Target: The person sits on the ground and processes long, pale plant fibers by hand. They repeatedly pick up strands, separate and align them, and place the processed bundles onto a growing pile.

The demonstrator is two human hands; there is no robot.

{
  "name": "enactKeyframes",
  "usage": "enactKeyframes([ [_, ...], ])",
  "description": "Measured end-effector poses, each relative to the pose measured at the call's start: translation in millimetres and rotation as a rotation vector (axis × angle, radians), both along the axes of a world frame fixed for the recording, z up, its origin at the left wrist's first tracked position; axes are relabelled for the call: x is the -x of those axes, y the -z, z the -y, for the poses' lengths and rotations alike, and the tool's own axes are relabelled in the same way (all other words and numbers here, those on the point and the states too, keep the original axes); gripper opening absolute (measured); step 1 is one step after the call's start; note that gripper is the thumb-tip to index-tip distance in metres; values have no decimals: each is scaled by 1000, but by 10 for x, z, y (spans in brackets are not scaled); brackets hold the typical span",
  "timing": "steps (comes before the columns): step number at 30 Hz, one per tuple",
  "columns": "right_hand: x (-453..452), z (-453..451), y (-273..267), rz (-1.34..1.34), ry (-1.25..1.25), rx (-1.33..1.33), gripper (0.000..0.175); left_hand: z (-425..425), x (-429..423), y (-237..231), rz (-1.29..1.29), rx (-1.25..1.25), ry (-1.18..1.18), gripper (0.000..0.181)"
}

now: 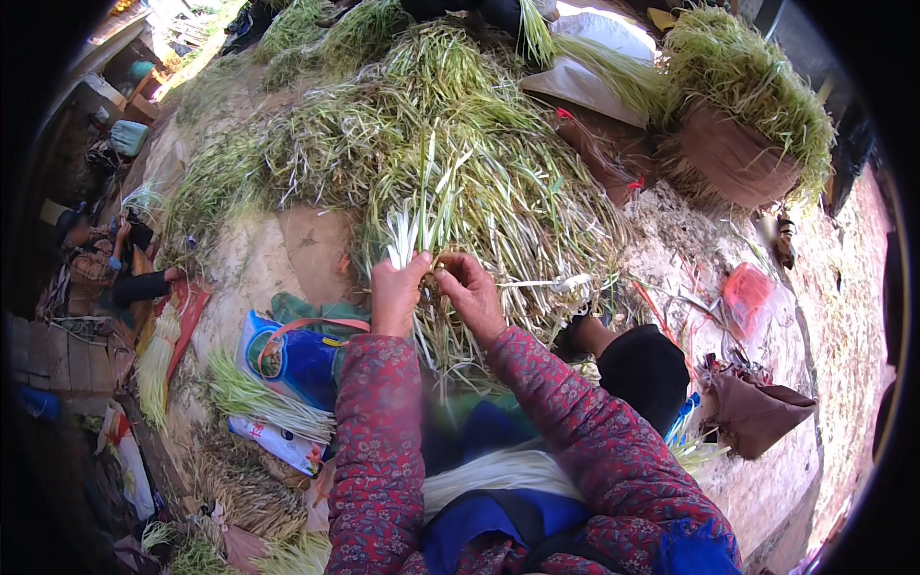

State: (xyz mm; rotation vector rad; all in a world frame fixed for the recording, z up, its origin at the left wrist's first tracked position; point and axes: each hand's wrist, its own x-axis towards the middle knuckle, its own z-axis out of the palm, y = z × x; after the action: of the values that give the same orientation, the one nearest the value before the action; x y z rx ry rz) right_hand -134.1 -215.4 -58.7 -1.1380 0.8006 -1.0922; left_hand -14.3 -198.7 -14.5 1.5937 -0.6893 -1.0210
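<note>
Pale-based leafy stalks [404, 233] stand in a small bunch in my left hand [395, 295], white ends pointing away from me. Close beside its thumb, my right hand [471, 291] pinches a stalk between thumb and forefinger; the exact spot is partly hidden by the fingers. Beyond both hands spreads a large heap of green and yellowish long-leaved stalks [445, 154]. Across my lap lies a bundle of whitish stalks [503, 474], partly covered by blue cloth [503, 517].
Left of me are a blue plastic bag [305, 370] with a pink strap and a stalk bundle [273, 406]. Another person [100, 259] sits at far left. A brown-wrapped bale [740, 154] stands back right; a red plastic bag [747, 295] and brown cloth bag [762, 417] lie right.
</note>
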Motion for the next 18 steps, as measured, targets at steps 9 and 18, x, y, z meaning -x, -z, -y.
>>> enactKeyframes([
  [9, -25, 139, 321, -90, 1, -163, 22, -45, 42, -78, 115, -21, 5, 16],
  [18, 261, 83, 496, -889, 19, 253, 25, -65, -85, -200, -25, 10, 51, 17],
])
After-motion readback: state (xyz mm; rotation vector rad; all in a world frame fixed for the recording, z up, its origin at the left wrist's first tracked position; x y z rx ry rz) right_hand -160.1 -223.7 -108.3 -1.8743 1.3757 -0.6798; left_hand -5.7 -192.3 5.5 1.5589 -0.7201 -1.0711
